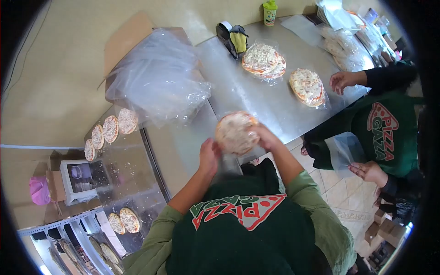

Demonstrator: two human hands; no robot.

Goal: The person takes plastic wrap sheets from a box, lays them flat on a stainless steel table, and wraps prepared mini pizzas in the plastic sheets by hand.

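A small round cheese-topped pizza [236, 133] is held up in front of me, above the edge of the metal table. My right hand [265, 137] grips its right edge, the fingers closed on the rim. At the lower left edge, my left hand [209, 155] is closed against the pizza, its fingertips partly hidden. A clear wrapper seems to cover the pizza, though blur makes this hard to confirm. Farther back lie a stack of bagged pizzas [263, 59] and another bagged pizza [307, 87].
A cardboard box [130, 39] overflows with clear plastic bags [156, 73] at the back left. Several unwrapped pizzas [110, 129] line the left counter. On my right a co-worker's hand [364, 172] holds a clear bag [341, 151]. A rack with pizzas [109, 253] stands lower left.
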